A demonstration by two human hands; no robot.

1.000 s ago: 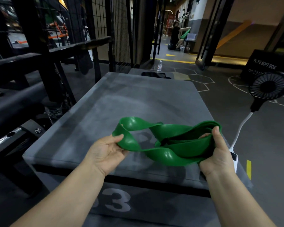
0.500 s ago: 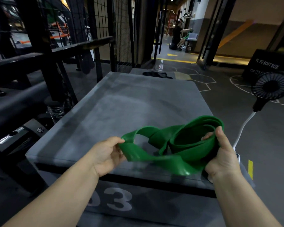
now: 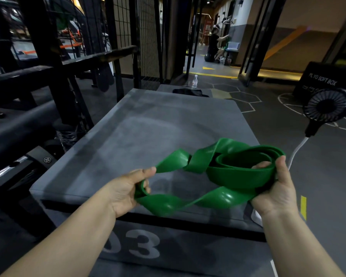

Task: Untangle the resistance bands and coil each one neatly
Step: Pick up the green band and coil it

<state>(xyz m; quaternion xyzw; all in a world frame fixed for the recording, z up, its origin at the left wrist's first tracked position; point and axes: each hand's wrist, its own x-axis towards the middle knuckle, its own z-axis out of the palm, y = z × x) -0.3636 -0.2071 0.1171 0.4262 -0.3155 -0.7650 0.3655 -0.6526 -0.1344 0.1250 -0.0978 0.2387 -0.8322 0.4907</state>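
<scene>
Up above the near end of a grey padded plyo box (image 3: 148, 124), a wide, flat green rubber resistance band (image 3: 224, 172) hangs stretched between two bare hands, clear of the box top. Its right part is wound into several stacked loops; its left part runs out in two twisted strands, one high and one low, that meet at the left hand (image 3: 128, 188). That hand curls around the band's left end, thumb laid along the upper strand and fingers wrapped over the fold. The right hand (image 3: 276, 188) grips the coiled bundle, thumb upright against its outer wall and fingertips (image 3: 261, 164) hooked over the rim into the loops. The box front below shows the figures "03". To the right, beyond the box, a small black round fan (image 3: 326, 106) stands on a white cable, and behind it sits a black box lettered "PLYO SOFT BOX" (image 3: 324, 80). Farther back, a clear plastic water bottle (image 3: 195, 81) stands on the floor, and black metal racks (image 3: 48, 62) fill the left side.
</scene>
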